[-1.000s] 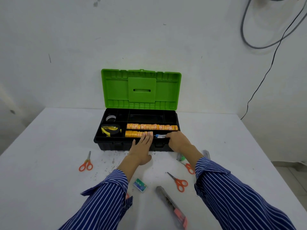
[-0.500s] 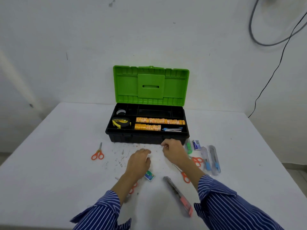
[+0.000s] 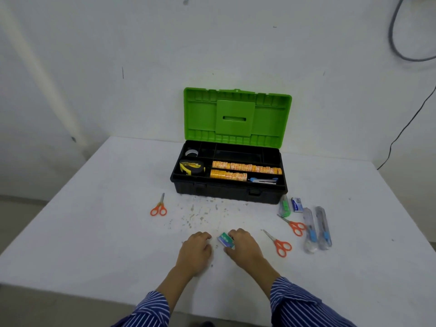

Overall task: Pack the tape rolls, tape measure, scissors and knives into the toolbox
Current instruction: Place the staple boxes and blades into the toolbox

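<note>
The black toolbox (image 3: 226,194) stands open with its green lid (image 3: 236,119) upright. Inside lie a grey tape roll (image 3: 191,152), a yellow tape measure (image 3: 191,166), two rows of orange tape rolls (image 3: 246,167) and a blue knife (image 3: 263,180). My right hand (image 3: 245,251) grips a small green box (image 3: 225,240) on the table. My left hand (image 3: 195,251) rests beside it, fingers curled down, hiding what is beneath. Three orange scissors lie loose: scissors (image 3: 159,208) on the left, scissors (image 3: 293,226) and scissors (image 3: 279,244) on the right.
To the right of the toolbox lie a green knife (image 3: 284,205), a small blue box (image 3: 296,204) and two clear knives (image 3: 310,228) (image 3: 323,227). Brown specks mark the white table (image 3: 94,232) in front of the toolbox. A wall stands close behind.
Both hands have drawn back from the toolbox toward me. My right hand has closed round the small green box. The blue knife stays in the front compartment.
</note>
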